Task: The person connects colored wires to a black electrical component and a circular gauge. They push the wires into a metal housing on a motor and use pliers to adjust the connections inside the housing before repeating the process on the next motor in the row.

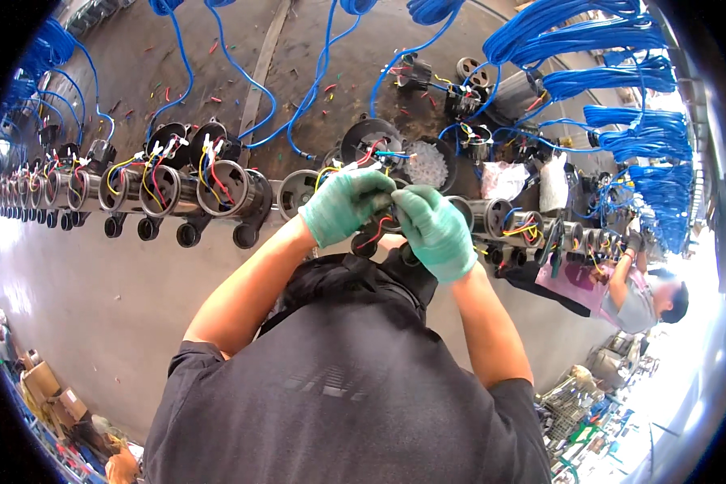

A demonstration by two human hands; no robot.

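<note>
Both hands wear green gloves and meet in front of my chest over the row of metal cylinders. My left hand is closed, its fingertips pinched toward the right hand. My right hand is closed too, thumb and fingers pressed together. What lies between the fingertips is small and mostly hidden. A thin red wire curls just below them. Beyond the left hand, red and teal wires lie over a black round housing. Next to it stands a black bowl of small clear plastic pieces.
Metal motor-like cylinders with coloured wires line the bench edge on both sides. Blue cable coils sit at the far side and right. Wire scraps litter the dark bench. A co-worker works at the right.
</note>
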